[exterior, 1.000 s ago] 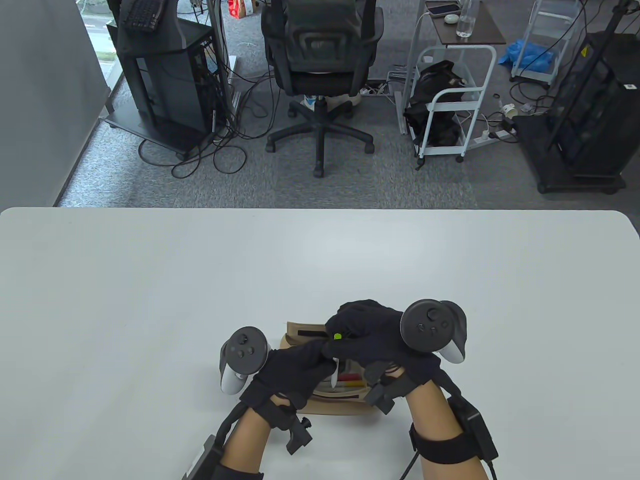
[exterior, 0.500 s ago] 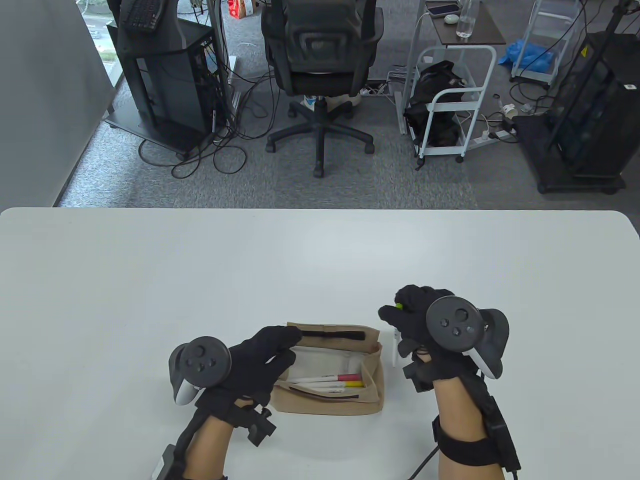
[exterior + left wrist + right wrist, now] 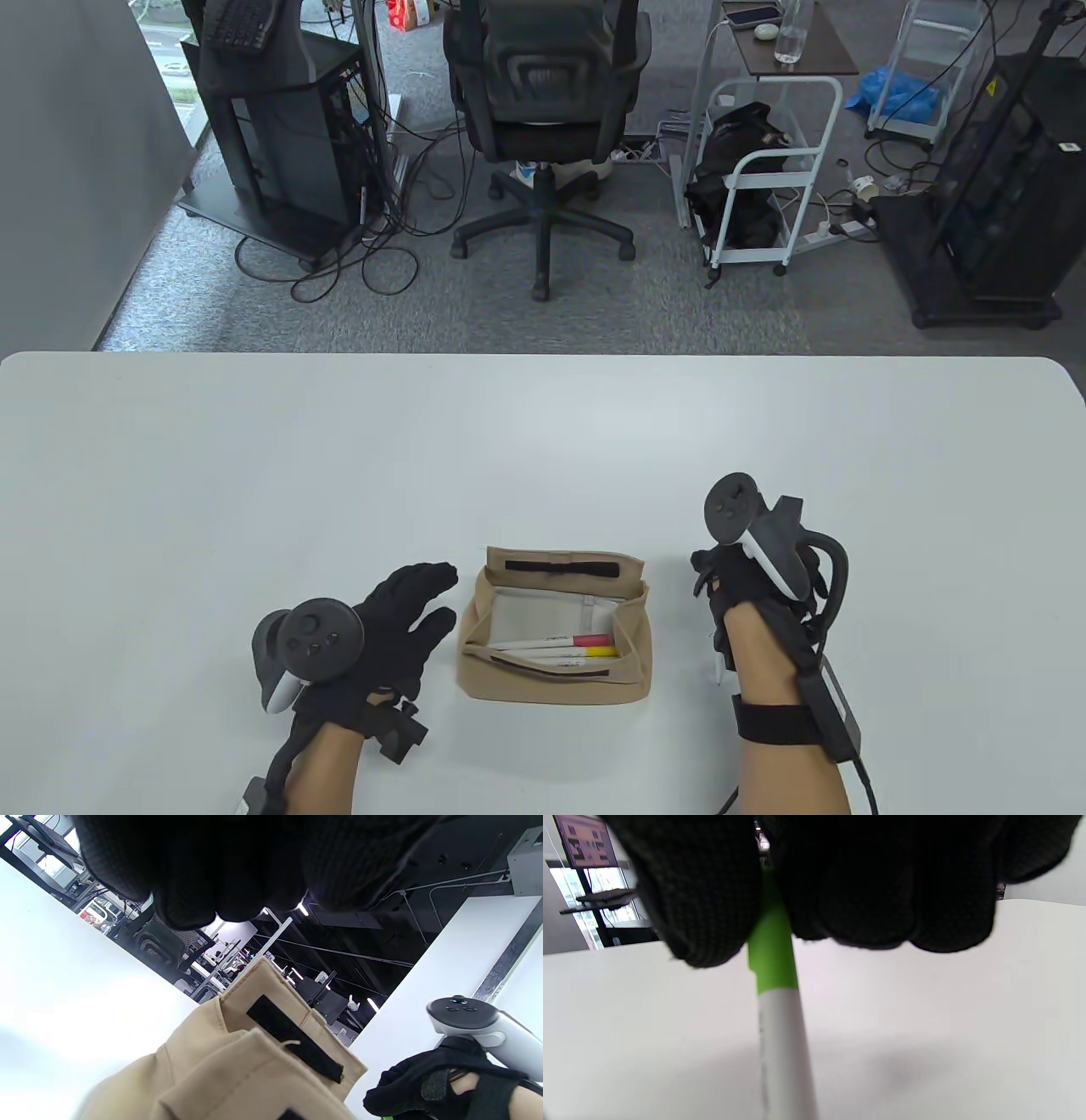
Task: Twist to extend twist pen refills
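Note:
A beige fabric pouch [image 3: 556,679] lies open on the white table, with a red-capped pen [image 3: 591,639] and a yellow-capped pen [image 3: 598,652] inside. My right hand [image 3: 721,586] is just right of the pouch and grips a white pen with a green end [image 3: 772,955]. Its white barrel [image 3: 719,666] pokes down beside my wrist. My left hand [image 3: 424,598] is left of the pouch with fingers spread, holding nothing and apart from it. The left wrist view shows the pouch's flap with a black strip [image 3: 292,1037] and my right hand [image 3: 424,1090] beyond.
The white table [image 3: 339,475] stretches away from the pouch to its far edge. Beyond it stand an office chair [image 3: 543,110], a computer stand [image 3: 280,127] and a white cart [image 3: 764,170] on the floor.
My right hand has carried the green-ended pen from over the pouch out to its right and turned over. My left hand has let go of the pouch, moved left and opened.

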Demonstrator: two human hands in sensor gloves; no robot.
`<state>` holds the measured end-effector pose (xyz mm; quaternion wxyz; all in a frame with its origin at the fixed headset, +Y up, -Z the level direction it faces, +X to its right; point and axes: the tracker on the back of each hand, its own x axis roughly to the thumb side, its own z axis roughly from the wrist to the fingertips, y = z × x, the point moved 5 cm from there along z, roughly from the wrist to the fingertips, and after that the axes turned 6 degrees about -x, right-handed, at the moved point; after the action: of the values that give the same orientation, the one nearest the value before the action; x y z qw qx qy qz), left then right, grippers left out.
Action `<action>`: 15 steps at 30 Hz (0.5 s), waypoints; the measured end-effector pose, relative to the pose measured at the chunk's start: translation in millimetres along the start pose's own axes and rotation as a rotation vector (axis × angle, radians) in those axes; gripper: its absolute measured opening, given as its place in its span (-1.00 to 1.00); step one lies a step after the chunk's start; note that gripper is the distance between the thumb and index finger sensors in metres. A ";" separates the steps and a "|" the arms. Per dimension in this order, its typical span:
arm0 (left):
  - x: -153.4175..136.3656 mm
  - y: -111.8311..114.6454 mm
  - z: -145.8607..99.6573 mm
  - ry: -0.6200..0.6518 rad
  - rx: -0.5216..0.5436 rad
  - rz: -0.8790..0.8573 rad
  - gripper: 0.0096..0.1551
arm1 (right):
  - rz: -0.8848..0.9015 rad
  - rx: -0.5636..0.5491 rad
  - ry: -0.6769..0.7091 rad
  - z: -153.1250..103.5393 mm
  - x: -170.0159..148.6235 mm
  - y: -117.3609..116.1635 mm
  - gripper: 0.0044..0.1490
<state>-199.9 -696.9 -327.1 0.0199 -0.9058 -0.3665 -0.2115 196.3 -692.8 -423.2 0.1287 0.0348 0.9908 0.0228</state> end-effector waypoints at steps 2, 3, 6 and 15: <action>0.0 1.0 -0.2 0.000 -0.007 0.001 -0.29 | -0.034 -0.005 -0.002 2.2 2.4 -10.2 -0.32; 0.1 0.9 -0.5 0.000 -0.005 0.002 -0.29 | -0.050 -0.012 0.003 3.1 3.8 -15.6 -0.32; 0.2 0.6 -1.2 0.001 -0.006 0.013 -0.29 | -0.055 -0.020 0.011 4.9 5.1 -29.2 -0.31; 0.2 0.6 -4.0 -0.007 -0.013 0.037 -0.28 | -0.042 0.011 -0.009 10.7 -0.3 -57.1 -0.30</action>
<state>-200.9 -698.0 -323.3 0.0165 -0.9133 -0.3484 -0.2104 195.7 -749.4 -436.5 0.1336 0.0149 0.9908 0.0145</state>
